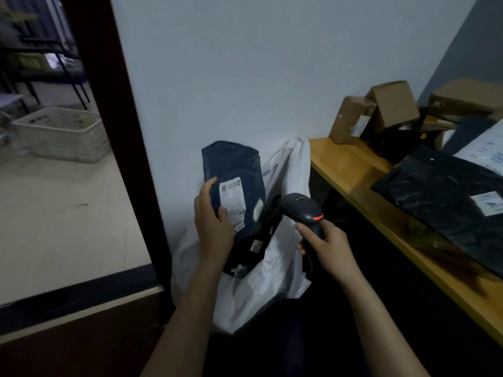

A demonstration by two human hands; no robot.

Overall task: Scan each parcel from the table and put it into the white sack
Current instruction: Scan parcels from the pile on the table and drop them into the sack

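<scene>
left hand [213, 221] grips dark blue parcel [236, 183] at its lower left edge, thumb on the white label [232, 205], above the white sack [272, 270] | right hand [326, 247] curls round scanner [302, 210] handle | table [351, 167] right

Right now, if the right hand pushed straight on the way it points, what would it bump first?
Probably the dark blue parcel that the left hand holds over the white sack. The right hand aims the scanner up-left toward it; depth is hard to judge.
</scene>
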